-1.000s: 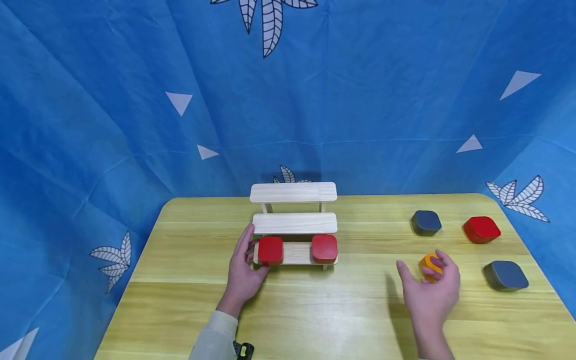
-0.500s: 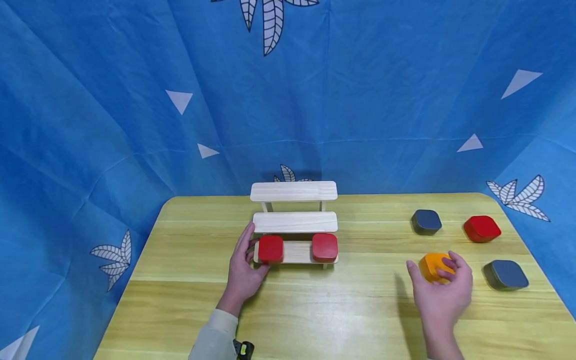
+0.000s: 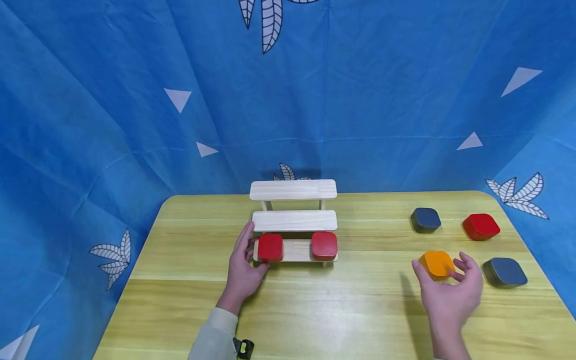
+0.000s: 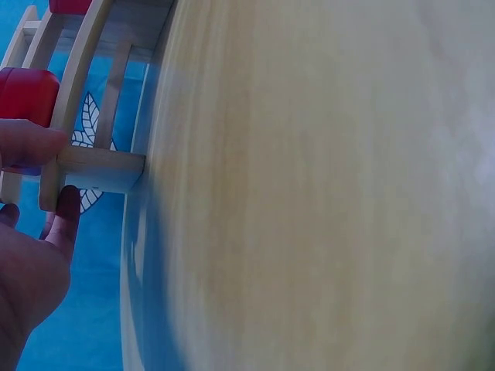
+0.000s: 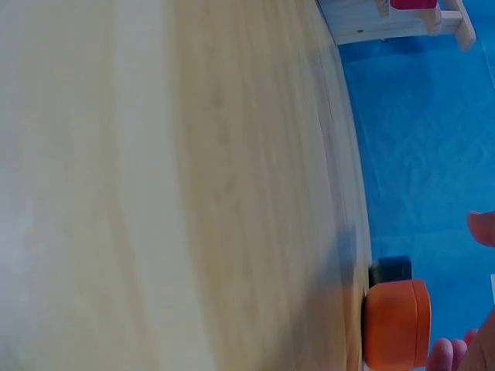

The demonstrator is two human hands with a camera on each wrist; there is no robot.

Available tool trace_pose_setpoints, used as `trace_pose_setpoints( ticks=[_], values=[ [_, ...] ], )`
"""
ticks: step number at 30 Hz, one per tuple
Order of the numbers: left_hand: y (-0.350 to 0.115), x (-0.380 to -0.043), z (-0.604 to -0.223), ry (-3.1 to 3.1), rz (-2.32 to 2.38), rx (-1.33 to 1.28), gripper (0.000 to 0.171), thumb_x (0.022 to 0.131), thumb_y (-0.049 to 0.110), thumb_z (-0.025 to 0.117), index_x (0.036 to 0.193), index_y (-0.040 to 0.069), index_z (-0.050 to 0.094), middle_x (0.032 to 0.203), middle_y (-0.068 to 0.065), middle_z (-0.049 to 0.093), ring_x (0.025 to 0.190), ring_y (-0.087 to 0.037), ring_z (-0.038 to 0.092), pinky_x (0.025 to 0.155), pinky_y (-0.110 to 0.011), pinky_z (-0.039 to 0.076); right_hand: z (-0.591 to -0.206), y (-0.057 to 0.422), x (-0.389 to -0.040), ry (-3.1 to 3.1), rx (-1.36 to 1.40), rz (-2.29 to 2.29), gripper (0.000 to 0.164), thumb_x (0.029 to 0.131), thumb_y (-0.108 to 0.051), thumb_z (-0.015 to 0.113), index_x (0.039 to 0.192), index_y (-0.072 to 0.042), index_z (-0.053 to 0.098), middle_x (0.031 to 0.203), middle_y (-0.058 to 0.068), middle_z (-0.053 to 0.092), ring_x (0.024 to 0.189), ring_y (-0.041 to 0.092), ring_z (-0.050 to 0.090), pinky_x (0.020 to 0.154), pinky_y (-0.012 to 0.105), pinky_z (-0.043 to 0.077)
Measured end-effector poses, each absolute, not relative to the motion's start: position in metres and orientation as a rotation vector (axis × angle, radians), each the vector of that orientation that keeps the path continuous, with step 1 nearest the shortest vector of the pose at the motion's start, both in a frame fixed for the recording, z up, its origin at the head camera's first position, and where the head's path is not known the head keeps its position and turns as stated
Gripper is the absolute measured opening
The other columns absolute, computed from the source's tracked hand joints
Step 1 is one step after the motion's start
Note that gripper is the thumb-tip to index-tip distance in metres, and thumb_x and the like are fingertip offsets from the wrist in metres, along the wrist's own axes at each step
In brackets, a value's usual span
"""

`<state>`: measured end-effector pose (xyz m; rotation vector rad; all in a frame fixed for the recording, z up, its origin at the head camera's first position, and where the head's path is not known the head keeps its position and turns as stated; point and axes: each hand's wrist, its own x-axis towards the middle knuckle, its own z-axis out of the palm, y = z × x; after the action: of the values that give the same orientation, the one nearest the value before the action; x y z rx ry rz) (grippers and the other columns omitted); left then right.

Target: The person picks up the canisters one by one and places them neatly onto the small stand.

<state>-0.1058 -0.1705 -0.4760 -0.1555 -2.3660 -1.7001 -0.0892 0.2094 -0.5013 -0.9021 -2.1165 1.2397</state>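
Orange block (image 3: 435,263) on table (image 3: 333,305), just beside right hand (image 3: 452,296), thumb and fingers spread wide. Left hand (image 3: 244,272) grips left end of rack (image 3: 294,220), thumb near red block (image 3: 270,246).

Rack (image 3: 294,220), at the left hand (image 3: 244,275): pale wood, grained, smooth, matt.
Red blocks (image 3: 270,247), right of the left hand: smooth, faint sheen; paint or plastic unclear.
Orange block (image 3: 436,264), by the right hand (image 3: 452,300): smooth, satin.
Dark blocks (image 3: 505,272), beyond and beside the right hand: smooth, dull.
Table (image 3: 337,310), under both hands: wood-grained, smooth, softly glossy.
Backdrop (image 3: 288,100), beyond both hands: creased matt cloth.
Sleeve (image 3: 213,335), behind the left hand: matt cloth.
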Motion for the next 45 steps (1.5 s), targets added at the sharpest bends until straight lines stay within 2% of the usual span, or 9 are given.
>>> trace_pose_setpoints(
  ticks=[5,14,18,25,41,45],
  values=[
    [-0.171,-0.106,-0.476,-2.367,-1.700,-0.153,0.095,0.073,-0.025,0.072,0.155,-0.001,0.029,0.160,-0.016,0.026,0.127,-0.043,0.047,0.099,-0.054,0.047,-0.502,0.215,-0.089,-2.134,-0.919,1.214,0.090,0.069,-0.028,0.093,0.145,-0.017,0.047,0.131,0.006,0.051,0.105,0.021,0.047,0.079,0.020,0.037],
    [-0.170,-0.105,-0.477,-2.372,-1.678,-0.153,0.095,0.073,-0.025,0.072,0.155,-0.001,0.030,0.160,-0.015,0.027,0.127,-0.045,0.047,0.098,-0.052,0.048,-0.505,0.228,-0.090,-2.264,-0.981,1.250,0.100,0.072,-0.035,0.091,0.152,-0.014,0.035,0.141,0.013,0.041,0.123,0.030,0.038,0.097,0.033,0.035],
    [-0.171,-0.105,-0.477,-2.373,-1.674,-0.157,0.095,0.072,-0.025,0.072,0.154,-0.002,0.030,0.160,-0.016,0.027,0.127,-0.044,0.047,0.098,-0.050,0.048,-0.507,0.234,-0.091,-2.288,-1.001,1.283,0.102,0.072,-0.035,0.090,0.153,-0.014,0.032,0.144,0.014,0.040,0.123,0.032,0.039,0.098,0.036,0.037],
    [-0.170,-0.106,-0.477,-2.363,-1.686,-0.162,0.095,0.073,-0.026,0.071,0.155,-0.002,0.030,0.160,-0.015,0.027,0.128,-0.045,0.046,0.097,-0.056,0.047,-0.510,0.240,-0.097,-2.321,-1.022,1.367,0.106,0.071,-0.033,0.092,0.155,-0.015,0.029,0.146,0.014,0.039,0.121,0.036,0.042,0.096,0.042,0.039],
    [-0.171,-0.106,-0.480,-2.367,-1.676,-0.163,0.095,0.072,-0.025,0.071,0.154,-0.002,0.030,0.159,-0.017,0.027,0.127,-0.046,0.047,0.097,-0.053,0.048,-0.513,0.244,-0.102,-2.365,-1.024,1.453,0.104,0.077,-0.020,0.088,0.157,-0.011,0.022,0.150,0.022,0.035,0.125,0.044,0.041,0.104,0.054,0.036],
    [-0.175,-0.113,-0.499,-2.361,-1.669,-0.158,0.100,0.071,-0.026,0.073,0.156,0.004,0.030,0.161,-0.010,0.027,0.128,-0.042,0.047,0.097,-0.049,0.049,-0.513,0.243,-0.102,-2.361,-1.010,1.450,0.103,0.077,-0.019,0.087,0.156,-0.010,0.023,0.148,0.023,0.036,0.124,0.045,0.042,0.104,0.056,0.035]
  ],
)
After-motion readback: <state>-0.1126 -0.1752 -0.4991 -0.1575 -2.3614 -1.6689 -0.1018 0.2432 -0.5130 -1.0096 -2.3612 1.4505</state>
